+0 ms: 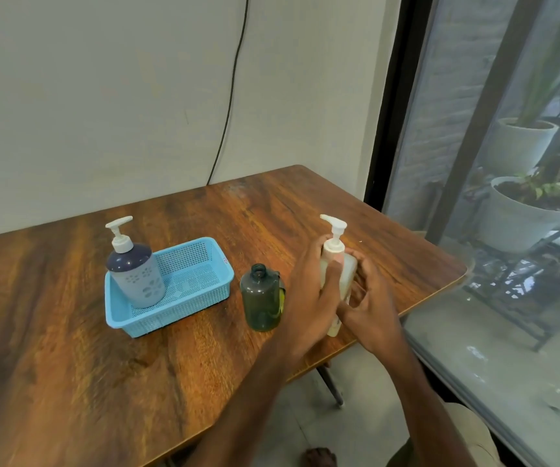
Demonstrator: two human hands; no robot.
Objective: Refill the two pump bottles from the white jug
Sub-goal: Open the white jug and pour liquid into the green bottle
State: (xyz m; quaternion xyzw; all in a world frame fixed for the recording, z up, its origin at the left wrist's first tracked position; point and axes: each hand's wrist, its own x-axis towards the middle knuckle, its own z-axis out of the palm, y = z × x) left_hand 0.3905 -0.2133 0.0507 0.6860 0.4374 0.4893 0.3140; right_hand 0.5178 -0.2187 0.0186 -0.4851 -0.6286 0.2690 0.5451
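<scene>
Cream pump bottle [346, 276] within left hand [309, 291], right hand [371, 306]

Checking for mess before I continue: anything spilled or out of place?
No spill shows. The dark bottle stands open beside the basket, no pump on it; the left hand grips the cream bottle.
</scene>
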